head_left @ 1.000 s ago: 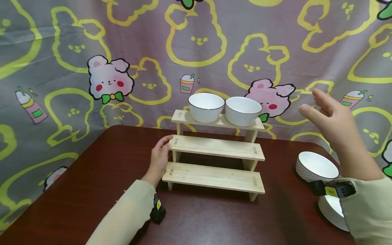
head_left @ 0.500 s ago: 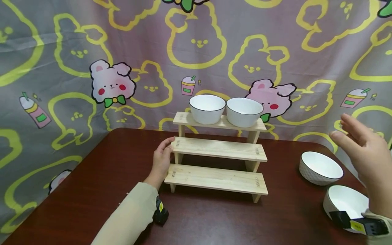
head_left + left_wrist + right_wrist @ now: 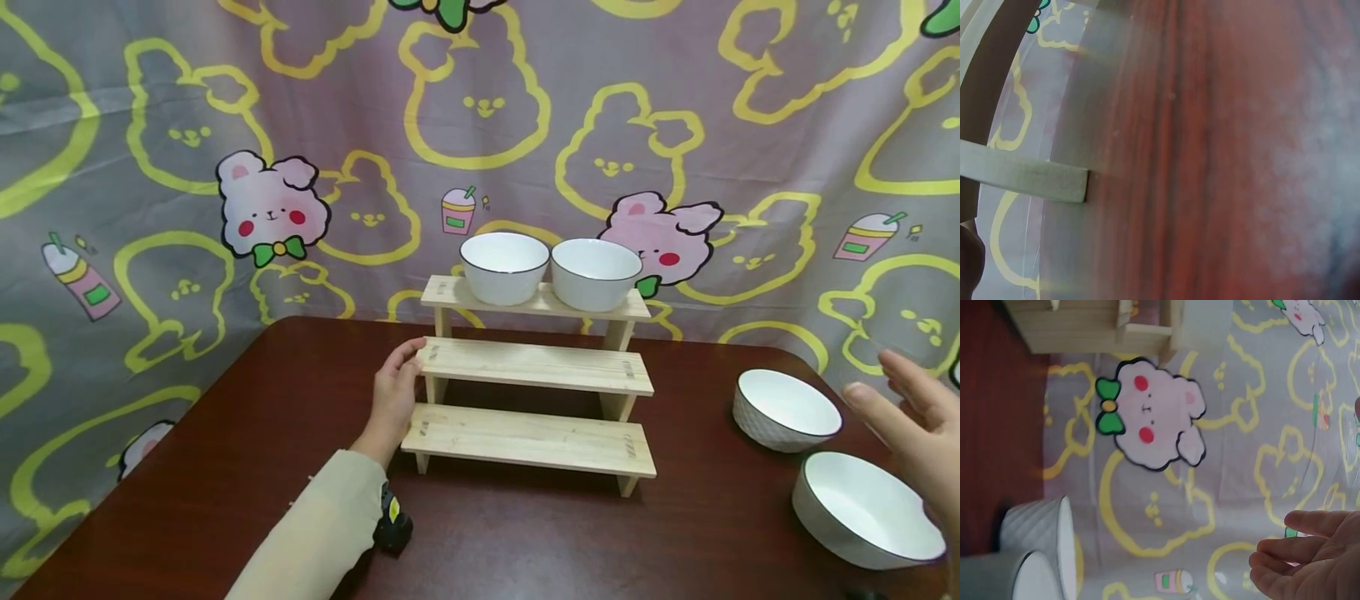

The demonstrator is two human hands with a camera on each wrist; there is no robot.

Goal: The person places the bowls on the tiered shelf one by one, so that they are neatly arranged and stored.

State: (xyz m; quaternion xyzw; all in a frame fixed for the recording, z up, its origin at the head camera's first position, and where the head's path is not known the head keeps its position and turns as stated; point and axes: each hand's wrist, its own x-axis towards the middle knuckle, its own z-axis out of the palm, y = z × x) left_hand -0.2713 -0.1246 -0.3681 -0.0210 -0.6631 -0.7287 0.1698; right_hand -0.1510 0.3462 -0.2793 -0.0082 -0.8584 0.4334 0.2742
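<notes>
My right hand [image 3: 924, 433], empty, thumb spread, by the near bowl [image 3: 858, 508]; second bowl [image 3: 783, 408] beyond. My left hand [image 3: 393, 392] grips the middle shelf [image 3: 532, 362]: best steadied gently, I judge, given the pair of bowls [image 3: 505, 279] up top.

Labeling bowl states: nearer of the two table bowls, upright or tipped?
Upright: in the head view, the nearer bowl sits on the table, rim up, white inside showing.
</notes>
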